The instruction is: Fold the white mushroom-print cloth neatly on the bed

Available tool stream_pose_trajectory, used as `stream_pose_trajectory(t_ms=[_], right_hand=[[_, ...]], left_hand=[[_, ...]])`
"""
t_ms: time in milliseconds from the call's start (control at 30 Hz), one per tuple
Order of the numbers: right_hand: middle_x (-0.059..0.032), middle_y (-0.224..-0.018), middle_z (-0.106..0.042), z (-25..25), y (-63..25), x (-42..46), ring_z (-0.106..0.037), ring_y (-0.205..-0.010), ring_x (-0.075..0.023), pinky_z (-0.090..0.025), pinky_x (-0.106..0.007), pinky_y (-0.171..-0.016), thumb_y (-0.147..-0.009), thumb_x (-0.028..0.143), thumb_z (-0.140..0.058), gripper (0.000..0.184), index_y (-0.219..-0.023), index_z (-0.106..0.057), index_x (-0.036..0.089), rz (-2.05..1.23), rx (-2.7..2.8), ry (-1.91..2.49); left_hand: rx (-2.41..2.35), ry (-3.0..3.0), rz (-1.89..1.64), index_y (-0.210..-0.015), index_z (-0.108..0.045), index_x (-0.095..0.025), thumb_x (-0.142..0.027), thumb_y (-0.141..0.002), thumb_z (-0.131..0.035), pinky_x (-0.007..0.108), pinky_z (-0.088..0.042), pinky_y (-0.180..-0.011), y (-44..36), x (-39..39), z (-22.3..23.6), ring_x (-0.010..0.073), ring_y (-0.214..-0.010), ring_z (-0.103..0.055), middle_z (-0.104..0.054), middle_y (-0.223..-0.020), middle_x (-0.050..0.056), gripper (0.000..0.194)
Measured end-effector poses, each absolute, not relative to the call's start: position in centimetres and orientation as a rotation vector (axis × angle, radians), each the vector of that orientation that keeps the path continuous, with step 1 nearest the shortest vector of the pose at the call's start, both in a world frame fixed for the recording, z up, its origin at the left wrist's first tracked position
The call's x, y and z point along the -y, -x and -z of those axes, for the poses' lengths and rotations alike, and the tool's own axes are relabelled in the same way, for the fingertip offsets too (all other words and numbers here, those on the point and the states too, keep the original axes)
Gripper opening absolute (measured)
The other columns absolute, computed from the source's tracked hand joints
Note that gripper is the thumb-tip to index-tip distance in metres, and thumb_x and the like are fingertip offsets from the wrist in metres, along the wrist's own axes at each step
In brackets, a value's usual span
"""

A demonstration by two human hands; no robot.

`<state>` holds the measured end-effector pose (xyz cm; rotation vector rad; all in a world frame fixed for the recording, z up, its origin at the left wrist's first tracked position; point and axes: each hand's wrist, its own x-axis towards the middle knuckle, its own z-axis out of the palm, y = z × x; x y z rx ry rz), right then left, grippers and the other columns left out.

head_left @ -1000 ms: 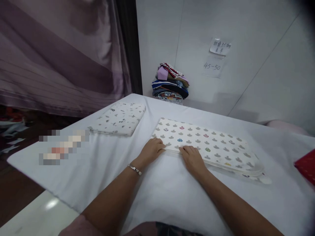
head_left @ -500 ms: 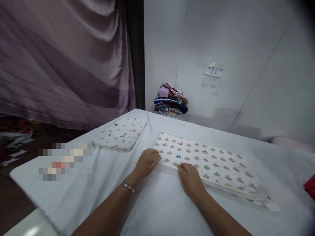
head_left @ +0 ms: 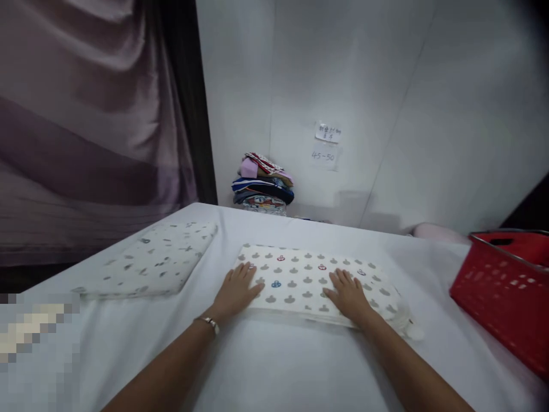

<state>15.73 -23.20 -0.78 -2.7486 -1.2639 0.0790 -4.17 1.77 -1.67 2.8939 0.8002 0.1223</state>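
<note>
A folded white cloth (head_left: 295,280) with grey, mushroom-like prints and a few coloured ones lies lengthwise before me on the white-covered table (head_left: 274,366). My left hand (head_left: 237,289) rests flat on its left end, fingers stretched out. Farther right, my right hand (head_left: 349,294) lies on top of the same cloth with its fingers spread. The cloth's right end is rounded and loosely layered. To the left lies a second folded white cloth (head_left: 150,260) with small dark prints, apart from both hands.
A red plastic basket (head_left: 501,292) stands at the table's right side. Behind the table's far edge rises a stack of folded fabrics (head_left: 262,183) against the wall. Handwritten paper signs (head_left: 326,146) hang there. A mauve curtain (head_left: 86,126) covers the left. A blurred patch hides the near left corner.
Both hands have moved from the cloth's near edge onto its top and opened out flat. The cloth now lies straighter across the table. My view has turned right, bringing the red basket in.
</note>
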Motion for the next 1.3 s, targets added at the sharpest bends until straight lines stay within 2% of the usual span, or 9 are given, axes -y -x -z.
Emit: stream_pose_trajectory(t_ms=[167, 267, 433, 600, 733, 900, 1000, 1167, 1300], right_hand=[[-0.0061, -0.15, -0.013, 2.6, -17.4, 24.7, -0.005, -0.137, -0.0248, -0.007, -0.046, -0.108, -0.09, 0.053, -0.026, 0.06, -0.142, -0.026, 0.022, -0.172, 1.194, 2.802], [-0.007, -0.15, -0.013, 1.5, -17.9, 24.3, -0.006, -0.137, -0.0248, -0.01, -0.047, -0.107, -0.089, 0.058, -0.023, 0.062, -0.142, -0.024, 0.025, -0.303, 1.236, 2.731], [-0.008, -0.151, -0.008, 0.4, -22.3, 25.9, -0.001, -0.137, -0.024, -0.006, -0.048, -0.107, -0.09, 0.056, -0.023, 0.063, -0.143, -0.02, 0.023, -0.12, 1.061, 2.898], [-0.0051, -0.151, -0.011, 2.2, -25.3, 28.1, -0.006, -0.137, -0.0228, -0.007, -0.047, -0.107, -0.088, 0.059, -0.02, 0.066, -0.143, -0.017, 0.024, -0.126, 0.852, 2.984], [-0.0052, -0.151, -0.011, 2.2, -25.4, 28.0, -0.007, -0.137, -0.0233, -0.007, -0.048, -0.107, -0.087, 0.06, -0.022, 0.066, -0.143, -0.018, 0.024, -0.125, 0.843, 2.987], [-0.0053, -0.149, -0.017, 1.3, -26.5, 28.8, -0.013, -0.136, -0.0227, -0.015, -0.049, -0.106, -0.089, 0.055, -0.02, 0.061, -0.142, -0.024, 0.025, -0.26, 0.895, 2.949], [-0.0053, -0.15, -0.013, 2.5, -27.7, 30.2, -0.01, -0.137, -0.023, -0.019, -0.054, -0.104, -0.09, 0.051, -0.018, 0.059, -0.143, -0.02, 0.024, -0.17, 0.841, 3.005], [-0.0037, -0.149, -0.018, 4.3, -29.1, 31.0, -0.012, -0.137, -0.0229, -0.03, -0.049, -0.1, -0.089, 0.047, -0.021, 0.054, -0.139, -0.029, 0.028, -0.066, 0.991, 2.972], [-0.0072, -0.148, -0.022, 3.3, -28.9, 30.8, -0.018, -0.135, -0.0241, -0.031, -0.052, -0.099, -0.088, 0.05, -0.021, 0.057, -0.137, -0.034, 0.025, -0.155, 0.921, 3.017]], left_hand=[[-0.834, -2.854, 0.086, -0.14, -0.028, -0.017, -0.055, -0.083, -0.033, 0.045, -0.013, -0.109, 3.6, -2.2, 0.3, 0.0255, -0.137, -0.011, -0.017, -0.149, 0.009, 0.069], [-0.794, -2.832, 0.227, -0.138, -0.034, -0.021, -0.056, -0.082, -0.034, 0.049, -0.017, -0.106, 1.9, -3.1, -1.2, 0.0278, -0.136, -0.015, -0.021, -0.148, 0.009, 0.065], [-0.779, -2.954, -0.048, -0.139, -0.032, -0.018, -0.055, -0.084, -0.028, 0.05, -0.013, -0.107, -1.1, -4.6, -0.7, 0.0291, -0.137, -0.01, -0.017, -0.149, 0.009, 0.067], [-0.766, -2.948, -0.099, -0.141, -0.027, -0.017, -0.057, -0.084, -0.026, 0.05, -0.013, -0.107, -1.5, -5.3, 1.8, 0.0287, -0.137, -0.012, -0.016, -0.149, 0.008, 0.069], [-0.762, -2.945, -0.107, -0.14, -0.028, -0.019, -0.057, -0.084, -0.025, 0.051, -0.012, -0.107, -1.6, -5.6, 1.8, 0.0285, -0.137, -0.012, -0.015, -0.149, 0.007, 0.068], [-0.793, -2.849, 0.022, -0.139, -0.029, -0.02, -0.06, -0.082, -0.029, 0.052, -0.011, -0.107, -1.5, -5.5, 0.7, 0.0269, -0.137, -0.013, -0.015, -0.149, 0.007, 0.07], [-0.807, -2.844, -0.087, -0.139, -0.029, -0.021, -0.061, -0.083, -0.029, 0.052, -0.01, -0.107, -1.2, -5.3, 0.8, 0.0263, -0.137, -0.013, -0.018, -0.149, 0.007, 0.068], [-0.774, -2.816, -0.127, -0.137, -0.031, -0.023, -0.062, -0.083, -0.029, 0.048, -0.016, -0.107, -0.7, -5.1, 1.3, 0.0244, -0.137, -0.014, -0.02, -0.149, 0.006, 0.066], [-0.807, -2.734, -0.27, -0.132, -0.037, -0.023, -0.057, -0.085, -0.031, 0.04, -0.02, -0.107, 0.0, -4.7, 0.6, 0.0212, -0.136, -0.016, -0.023, -0.148, 0.004, 0.058]])
